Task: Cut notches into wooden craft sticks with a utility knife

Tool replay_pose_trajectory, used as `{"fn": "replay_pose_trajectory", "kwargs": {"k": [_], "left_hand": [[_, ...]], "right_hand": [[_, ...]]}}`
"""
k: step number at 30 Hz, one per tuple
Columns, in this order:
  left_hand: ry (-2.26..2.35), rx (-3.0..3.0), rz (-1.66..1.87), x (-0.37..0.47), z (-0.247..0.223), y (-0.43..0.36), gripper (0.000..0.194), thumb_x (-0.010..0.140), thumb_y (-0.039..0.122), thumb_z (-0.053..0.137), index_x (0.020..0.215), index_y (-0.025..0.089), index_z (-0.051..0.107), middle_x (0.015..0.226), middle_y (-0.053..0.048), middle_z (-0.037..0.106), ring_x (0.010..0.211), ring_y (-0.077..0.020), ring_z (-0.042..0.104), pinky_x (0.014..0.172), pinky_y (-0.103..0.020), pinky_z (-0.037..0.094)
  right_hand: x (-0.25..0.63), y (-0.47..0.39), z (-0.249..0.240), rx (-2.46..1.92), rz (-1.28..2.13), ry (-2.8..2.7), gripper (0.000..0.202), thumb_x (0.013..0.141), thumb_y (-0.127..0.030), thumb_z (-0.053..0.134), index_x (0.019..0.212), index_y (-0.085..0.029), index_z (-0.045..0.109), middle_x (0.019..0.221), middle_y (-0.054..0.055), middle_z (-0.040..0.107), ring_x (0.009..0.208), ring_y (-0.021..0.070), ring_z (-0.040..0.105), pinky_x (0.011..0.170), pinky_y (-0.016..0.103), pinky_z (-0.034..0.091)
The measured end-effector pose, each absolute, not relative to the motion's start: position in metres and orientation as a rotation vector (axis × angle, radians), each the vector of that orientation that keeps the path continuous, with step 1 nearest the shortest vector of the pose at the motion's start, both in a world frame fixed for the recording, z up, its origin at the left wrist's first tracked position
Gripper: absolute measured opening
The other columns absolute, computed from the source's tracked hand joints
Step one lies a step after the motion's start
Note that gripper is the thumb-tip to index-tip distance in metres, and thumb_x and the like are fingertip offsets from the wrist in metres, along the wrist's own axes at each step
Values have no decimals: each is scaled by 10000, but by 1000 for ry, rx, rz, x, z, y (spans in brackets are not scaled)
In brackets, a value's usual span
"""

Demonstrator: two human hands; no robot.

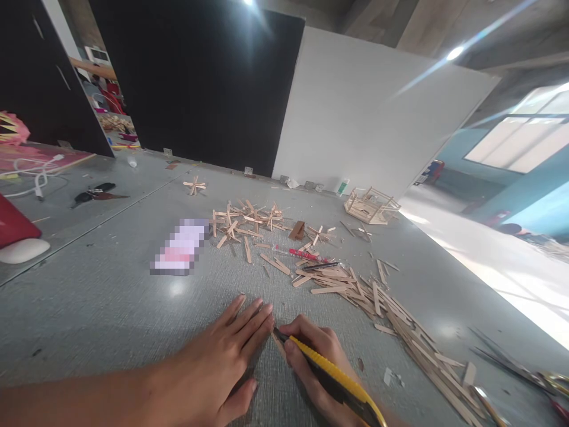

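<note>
yellow cutter, nearest me, sits pinched in the right hand, tip at a thin stick; from here i see that stick between both hands, long axis slanting away leftward toward the left hand, flat, fingers slightly spread.

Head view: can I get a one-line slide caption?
Right hand holds a yellow cutter at a wooden stick; left hand lies palm-down on the gray table, loose sticks nearby.

On the table, a stick pile lies right of the cutter — scissors farther right
</note>
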State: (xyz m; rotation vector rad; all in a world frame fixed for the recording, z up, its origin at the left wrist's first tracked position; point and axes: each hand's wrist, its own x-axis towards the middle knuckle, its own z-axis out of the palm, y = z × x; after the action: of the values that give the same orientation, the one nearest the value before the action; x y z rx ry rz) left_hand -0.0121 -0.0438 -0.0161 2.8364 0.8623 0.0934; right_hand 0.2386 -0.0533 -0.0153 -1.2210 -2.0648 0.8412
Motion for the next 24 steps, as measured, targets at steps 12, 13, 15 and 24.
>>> {"fn": "replay_pose_trajectory", "kwargs": {"k": [12,13,15,24], "left_hand": [[855,2852,71,-9,-12,-43,831,955,215,532,1690,68,173,1739,-201,126,1615,-374,133,1326,-549,64],[855,2855,74,-9,-12,-43,827,961,219,530,1691,69,172,1739,-200,126,1616,-374,131,1326,-548,60],[857,2862,85,-11,-13,-44,827,967,224,527,1694,73,162,1742,-195,116,1619,-367,118,1327,-545,48],[855,2861,117,-12,-15,-44,851,955,218,526,1700,94,135,1754,-167,120,1624,-354,107,1332,-539,47]], "right_hand": [[237,-57,-15,-1270,873,-1972,394,1094,-539,439,1000,-221,652,702,-1,604,674,167,627,604,252,467],[237,-57,-14,-1271,877,-1970,404,1094,-548,438,998,-220,653,699,-2,600,672,166,625,605,251,469],[236,-57,-13,-1271,876,-1966,417,1092,-560,439,988,-218,654,693,-2,598,664,165,620,603,251,467],[236,-56,-15,-1275,876,-1953,418,1088,-562,443,942,-220,634,696,2,624,651,164,607,592,250,450]]}}
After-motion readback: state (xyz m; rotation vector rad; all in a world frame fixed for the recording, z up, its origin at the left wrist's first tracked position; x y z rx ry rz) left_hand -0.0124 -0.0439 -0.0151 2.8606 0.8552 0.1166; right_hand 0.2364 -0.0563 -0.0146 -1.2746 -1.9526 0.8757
